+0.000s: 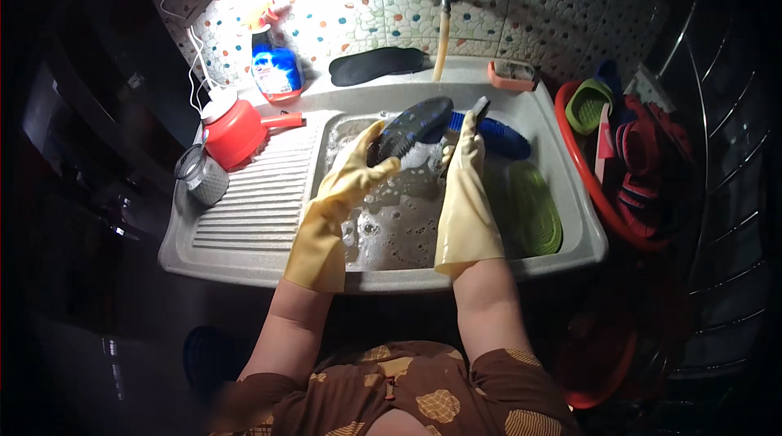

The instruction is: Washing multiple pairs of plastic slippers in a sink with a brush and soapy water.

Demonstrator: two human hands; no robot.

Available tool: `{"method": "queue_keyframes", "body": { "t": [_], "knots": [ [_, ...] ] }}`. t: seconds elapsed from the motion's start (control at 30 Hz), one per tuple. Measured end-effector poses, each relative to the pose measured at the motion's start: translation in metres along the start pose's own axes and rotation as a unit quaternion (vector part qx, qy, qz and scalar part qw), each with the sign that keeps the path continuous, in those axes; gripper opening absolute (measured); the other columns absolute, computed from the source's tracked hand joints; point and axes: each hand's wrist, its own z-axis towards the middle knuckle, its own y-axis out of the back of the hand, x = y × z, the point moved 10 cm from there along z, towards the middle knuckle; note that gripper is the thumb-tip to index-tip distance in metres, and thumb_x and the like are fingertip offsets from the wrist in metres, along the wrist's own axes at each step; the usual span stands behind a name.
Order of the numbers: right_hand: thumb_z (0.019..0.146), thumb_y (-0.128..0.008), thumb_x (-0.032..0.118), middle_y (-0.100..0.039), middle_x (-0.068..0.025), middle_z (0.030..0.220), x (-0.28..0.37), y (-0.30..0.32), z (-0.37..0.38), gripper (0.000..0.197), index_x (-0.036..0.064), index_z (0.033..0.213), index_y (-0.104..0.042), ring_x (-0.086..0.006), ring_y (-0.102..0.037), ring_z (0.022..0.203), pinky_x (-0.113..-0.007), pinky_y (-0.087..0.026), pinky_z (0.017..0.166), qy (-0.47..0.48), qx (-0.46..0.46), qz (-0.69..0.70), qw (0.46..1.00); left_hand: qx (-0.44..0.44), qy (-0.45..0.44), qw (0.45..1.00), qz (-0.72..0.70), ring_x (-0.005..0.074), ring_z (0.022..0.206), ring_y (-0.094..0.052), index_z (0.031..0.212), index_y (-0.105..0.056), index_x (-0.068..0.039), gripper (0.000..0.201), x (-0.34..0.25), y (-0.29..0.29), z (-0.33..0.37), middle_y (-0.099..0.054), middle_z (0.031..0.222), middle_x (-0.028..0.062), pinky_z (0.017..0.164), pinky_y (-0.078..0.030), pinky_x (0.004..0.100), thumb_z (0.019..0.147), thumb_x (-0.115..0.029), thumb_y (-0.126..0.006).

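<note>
Both my hands wear pale yellow rubber gloves over a sink [590, 228] of sudsy water. My left hand [356, 173] grips the near left end of a dark slipper [417, 120], which is tilted up with its knobbly, blue-flecked face showing. My right hand [463, 155] is closed on a slim tool with a pale grey end [482, 103]; its lower part is hidden by the glove. Just beyond that hand a blue slipper [507, 139] lies in the sink. A green slipper [535, 209] rests against the sink's right side, partly under water.
A ribbed drainboard [252, 212] holds a red pot-like vessel [234, 136] and a glass jar [202, 175]. Along the back ledge are a blue spray bottle [275, 69], a black insole [377, 67] and an orange soap dish [511, 75]. A hose [442, 45] hangs from the tap. Right: red basin [588, 187] with footwear.
</note>
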Motion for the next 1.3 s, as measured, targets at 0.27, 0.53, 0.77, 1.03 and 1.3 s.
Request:
{"method": "queue_keyframes", "body": {
  "t": [0.27,0.53,0.77,1.03,1.3],
  "knots": [
    [0.080,-0.074,0.044,-0.049,0.0003,0.061,-0.001,-0.011,0.007,0.045,0.0079,0.096,-0.052,-0.0095,-0.044,0.040,-0.026,-0.033,0.032,0.112,-0.005,0.028,0.993,-0.061,-0.200,0.974,0.093,0.0398,0.122,-0.050,0.147,-0.030,-0.004,0.090,-0.049,-0.007,-0.008,-0.051,0.134,0.0242,0.104,-0.040,0.0404,0.070,-0.008,-0.077],
    [0.078,-0.077,0.024,-0.056,0.0005,0.070,-0.007,-0.001,0.004,0.030,0.0124,0.097,-0.057,-0.0085,-0.043,0.041,-0.024,-0.034,0.036,0.043,-0.035,0.139,0.989,0.071,0.231,0.845,-0.478,0.0275,0.113,-0.060,0.136,-0.049,-0.006,0.057,0.033,-0.042,0.002,-0.063,0.121,0.0161,0.092,-0.048,0.0503,0.092,-0.041,-0.060],
    [0.087,-0.065,0.028,-0.046,-0.0002,0.054,-0.005,-0.021,-0.004,0.036,0.0055,0.109,-0.048,-0.0113,-0.040,0.034,-0.028,-0.032,0.031,0.060,0.046,0.082,0.994,0.285,0.113,0.660,-0.686,0.0405,0.105,-0.063,0.136,-0.046,-0.004,0.059,-0.014,-0.074,-0.010,-0.060,0.122,0.0194,0.087,-0.051,0.0581,0.084,-0.022,-0.067],
    [0.100,-0.046,0.041,-0.050,0.0014,0.059,0.004,-0.048,-0.048,0.056,0.0203,0.149,-0.032,-0.0076,-0.037,0.039,-0.026,-0.030,0.036,0.123,0.112,-0.101,0.981,0.119,0.079,0.691,-0.708,0.0371,0.098,-0.064,0.139,-0.044,-0.016,0.069,0.058,-0.046,0.020,-0.058,0.124,0.0141,0.082,-0.055,0.0538,0.076,-0.011,-0.072],
    [0.102,-0.046,0.028,-0.057,0.0009,0.067,-0.017,-0.099,-0.067,0.046,0.0180,0.146,-0.040,-0.0042,-0.041,0.046,-0.020,-0.034,0.042,0.191,0.304,-0.099,0.928,0.017,0.151,0.655,-0.740,0.0385,0.094,-0.065,0.131,-0.052,-0.014,0.047,0.110,-0.043,0.010,-0.063,0.116,0.0154,0.080,-0.055,0.0570,0.089,-0.032,-0.064]
  ]
}}
